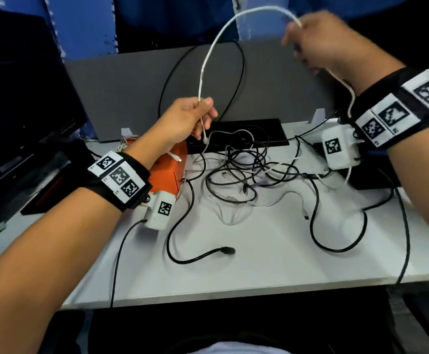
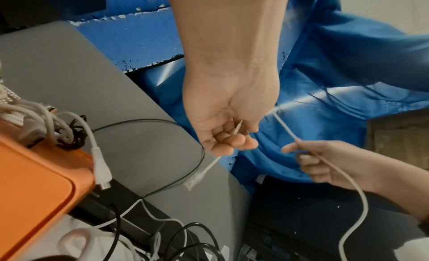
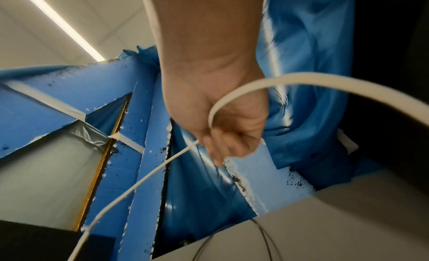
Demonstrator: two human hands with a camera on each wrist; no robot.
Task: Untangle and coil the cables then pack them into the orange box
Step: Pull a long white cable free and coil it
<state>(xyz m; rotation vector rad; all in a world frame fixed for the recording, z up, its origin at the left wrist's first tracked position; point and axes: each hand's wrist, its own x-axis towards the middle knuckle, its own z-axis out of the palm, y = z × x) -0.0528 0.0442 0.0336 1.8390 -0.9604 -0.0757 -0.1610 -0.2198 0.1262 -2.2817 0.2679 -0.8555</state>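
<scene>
A white cable (image 1: 223, 29) arches in the air between both hands. My left hand (image 1: 190, 118) pinches it near its plug end, which dangles below the fingers (image 2: 194, 179). My right hand (image 1: 318, 39), raised at the upper right, grips the same cable (image 3: 144, 178), and the rest trails down past that wrist. The orange box (image 1: 167, 172) sits under my left wrist, with coiled cables (image 2: 34, 121) lying in it. A tangle of black and white cables (image 1: 246, 169) lies on the white table (image 1: 259, 264).
A grey partition board (image 1: 121, 93) stands at the back, with a black flat device (image 1: 246, 131) at its foot. A loose black cable end (image 1: 227, 250) lies near the front. A dark monitor (image 1: 17, 98) is at the left. Blue sheeting hangs behind.
</scene>
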